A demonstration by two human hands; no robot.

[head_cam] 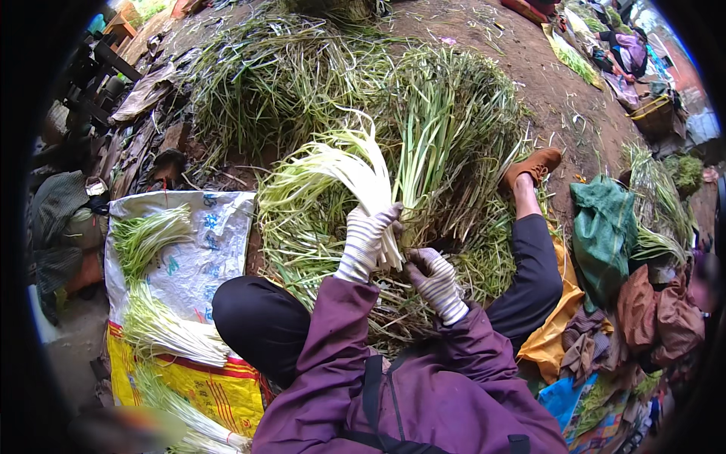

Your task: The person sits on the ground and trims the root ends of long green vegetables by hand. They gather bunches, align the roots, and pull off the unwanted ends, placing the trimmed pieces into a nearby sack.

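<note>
My left hand (363,241), in a striped knit glove, grips a bundle of long pale leafy stalks (366,173), which look like blanched garlic chives. Their leafy tips fan out up and to the left, and the white cut ends point down towards me. Close to those ends is my right hand (435,282), gloved the same way, with thumb and fingers drawn together. Whether it pinches a stalk I cannot tell. Right behind both hands stands a clump of greener stalks (422,153) against a large heap of green and withered leaves (476,108).
At my left, a white and yellow woven sack (218,244) lies flat with several pale stalk bundles (176,332) on it. On the right are a green sack (604,232), an orange cloth (553,323) and brown bags (638,306). A person (627,51) sits far off at upper right.
</note>
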